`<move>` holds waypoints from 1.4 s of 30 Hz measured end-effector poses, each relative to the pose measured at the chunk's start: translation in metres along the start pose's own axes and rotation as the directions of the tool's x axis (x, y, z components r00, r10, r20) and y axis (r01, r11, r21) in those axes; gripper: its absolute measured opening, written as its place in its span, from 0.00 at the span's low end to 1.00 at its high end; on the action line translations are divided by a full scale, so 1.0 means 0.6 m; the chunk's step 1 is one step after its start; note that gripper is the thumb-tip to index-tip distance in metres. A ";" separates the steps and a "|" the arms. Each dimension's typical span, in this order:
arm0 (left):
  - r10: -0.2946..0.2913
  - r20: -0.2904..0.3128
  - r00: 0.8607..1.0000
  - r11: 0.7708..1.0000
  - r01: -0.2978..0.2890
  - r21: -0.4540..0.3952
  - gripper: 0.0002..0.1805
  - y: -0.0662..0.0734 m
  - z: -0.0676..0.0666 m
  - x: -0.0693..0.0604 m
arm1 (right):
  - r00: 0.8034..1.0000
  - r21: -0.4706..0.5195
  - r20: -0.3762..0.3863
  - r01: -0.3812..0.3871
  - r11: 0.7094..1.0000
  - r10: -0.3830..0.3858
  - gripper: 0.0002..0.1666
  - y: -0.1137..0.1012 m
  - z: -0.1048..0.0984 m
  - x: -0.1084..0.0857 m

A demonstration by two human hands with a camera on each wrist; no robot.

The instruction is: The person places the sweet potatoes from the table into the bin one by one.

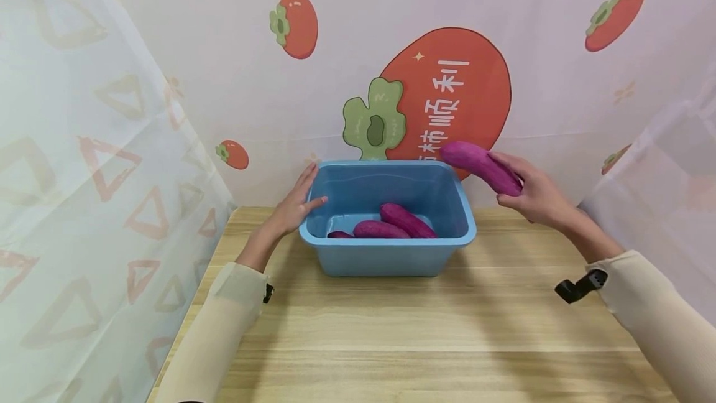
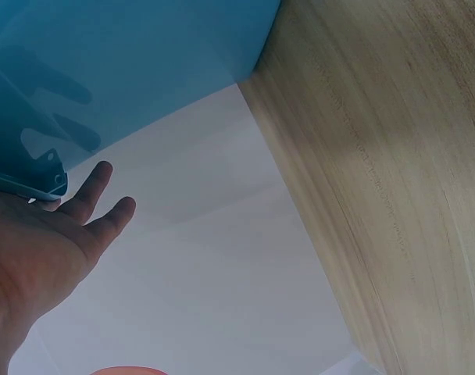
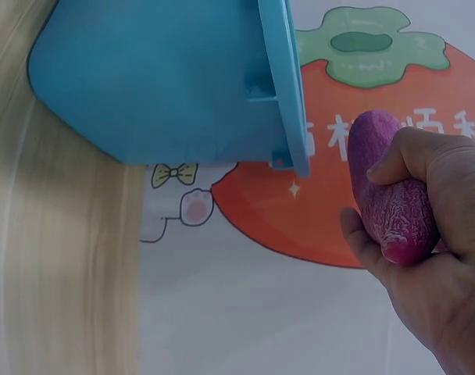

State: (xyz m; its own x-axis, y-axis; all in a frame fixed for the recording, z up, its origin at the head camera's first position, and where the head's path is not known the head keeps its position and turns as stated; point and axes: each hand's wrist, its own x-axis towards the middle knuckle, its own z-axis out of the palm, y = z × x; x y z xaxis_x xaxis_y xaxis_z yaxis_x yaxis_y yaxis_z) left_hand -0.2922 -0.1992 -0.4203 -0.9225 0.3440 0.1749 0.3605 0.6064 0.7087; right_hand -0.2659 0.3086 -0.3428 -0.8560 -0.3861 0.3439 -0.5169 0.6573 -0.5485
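Note:
A long purple sweet potato (image 1: 482, 165) is in my right hand (image 1: 534, 194), raised beyond the right rim of a blue plastic basin (image 1: 386, 258). The thumb and fingers grip it near one end, and its wrinkled tapered tip shows in the right wrist view. My left hand (image 1: 293, 207) rests at the basin's left rim with the thumb over the inner side. In the left wrist view its visible fingers (image 2: 105, 223) are straight and spread beside the rim. Inside the basin lie more purple sweet potatoes (image 1: 408, 221), partly hidden by the front wall.
The basin stands at the back of a wooden table (image 1: 391, 334), close to a white cloth backdrop (image 1: 168, 23) printed with persimmons. Cloth walls also stand at the left and right. A black wrist device (image 1: 582, 286) sits at the right sleeve.

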 end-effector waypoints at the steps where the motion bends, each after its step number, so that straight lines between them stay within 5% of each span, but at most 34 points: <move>1: 0.000 0.001 1.000 1.000 0.000 0.001 0.48 0.000 0.000 0.001 | 1.000 -0.001 0.002 0.013 1.000 -0.013 0.52 -0.002 0.001 0.002; 14: -0.009 0.000 1.000 1.000 0.009 0.004 0.47 0.004 0.001 -0.002 | 0.992 0.007 0.019 0.126 0.992 -0.127 0.55 -0.026 0.018 0.031; 42: -0.009 -0.006 1.000 1.000 0.009 -0.012 0.48 0.001 0.002 -0.002 | 0.988 0.077 0.127 0.075 0.994 -0.084 0.54 -0.070 0.068 0.073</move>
State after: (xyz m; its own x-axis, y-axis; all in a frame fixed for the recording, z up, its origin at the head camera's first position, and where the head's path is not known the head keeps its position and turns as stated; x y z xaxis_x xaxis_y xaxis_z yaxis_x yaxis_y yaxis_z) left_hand -0.2909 -0.1986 -0.4208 -0.9265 0.3344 0.1726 0.3506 0.6005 0.7187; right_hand -0.2821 0.2377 -0.3355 -0.8041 -0.5193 0.2894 -0.5792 0.5747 -0.5781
